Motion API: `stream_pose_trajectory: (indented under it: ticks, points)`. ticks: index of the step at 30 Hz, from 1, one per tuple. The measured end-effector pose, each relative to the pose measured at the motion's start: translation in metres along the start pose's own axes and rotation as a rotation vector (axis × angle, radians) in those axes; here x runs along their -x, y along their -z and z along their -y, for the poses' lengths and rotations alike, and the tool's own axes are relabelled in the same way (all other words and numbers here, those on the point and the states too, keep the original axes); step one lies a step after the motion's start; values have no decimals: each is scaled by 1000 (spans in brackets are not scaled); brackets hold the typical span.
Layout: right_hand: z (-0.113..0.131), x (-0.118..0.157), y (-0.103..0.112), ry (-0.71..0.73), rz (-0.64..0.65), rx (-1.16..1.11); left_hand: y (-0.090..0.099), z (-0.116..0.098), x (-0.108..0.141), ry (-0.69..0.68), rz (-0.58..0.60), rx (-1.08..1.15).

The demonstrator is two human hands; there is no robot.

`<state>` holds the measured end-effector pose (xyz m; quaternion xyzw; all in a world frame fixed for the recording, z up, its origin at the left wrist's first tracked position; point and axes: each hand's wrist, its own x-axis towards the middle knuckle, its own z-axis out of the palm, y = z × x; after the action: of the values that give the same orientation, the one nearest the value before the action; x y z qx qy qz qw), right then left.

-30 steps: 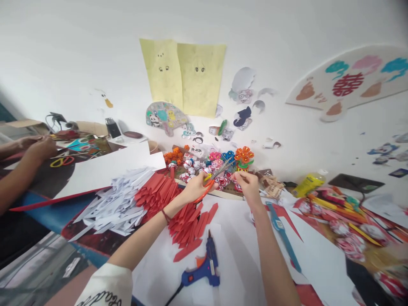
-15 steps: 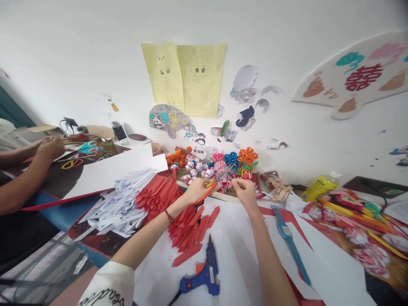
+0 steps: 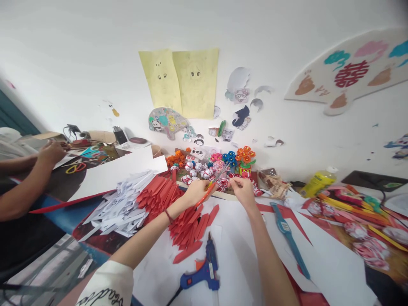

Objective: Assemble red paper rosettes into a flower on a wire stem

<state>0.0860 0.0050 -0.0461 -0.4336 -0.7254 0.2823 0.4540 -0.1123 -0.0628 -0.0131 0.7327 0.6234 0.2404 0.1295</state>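
Observation:
My left hand (image 3: 198,191) is closed on orange-handled scissors (image 3: 206,193), whose blades point up and right over the paper flowers. Just to its right, my right hand (image 3: 241,187) has its fingertips pinched together; whatever lies between them is too small to make out. Red paper strips (image 3: 188,227) lie below my left hand, and a heap of white paper strips (image 3: 123,208) is farther left. A blue glue gun (image 3: 208,267) rests on white paper nearer to me. Behind my hands are red-and-white flowers (image 3: 204,171) and orange flowers (image 3: 246,155) in a small pot.
At the left, another person's hands (image 3: 51,153) are near yellow-and-red scissors (image 3: 75,168). A teal watch-like strip (image 3: 290,240) lies on paper to the right. Beyond it are a yellow bottle (image 3: 318,182) and coloured strips (image 3: 353,206). A black cup (image 3: 119,134) stands at the back.
The view has shifted slightly. My hands stay close together, with the scissors still in my left hand and their blades near my right fingertips.

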Motion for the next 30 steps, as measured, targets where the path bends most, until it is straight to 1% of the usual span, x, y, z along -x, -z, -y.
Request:
stream_pose_trajectory:
  ticks: [5, 12, 19, 30]
  points:
    - [1, -1, 3, 12, -10, 19, -1, -1, -2, 29, -10, -28]
    - [3, -2, 8, 19, -11, 49, -1, 2, -6, 27, 6, -23]
    - [1, -4, 5, 28, -9, 59, -2, 4, -6, 25, 19, -26]
    - [-2, -6, 4, 31, -8, 95, -4, 4, -8, 2, -15, -34]
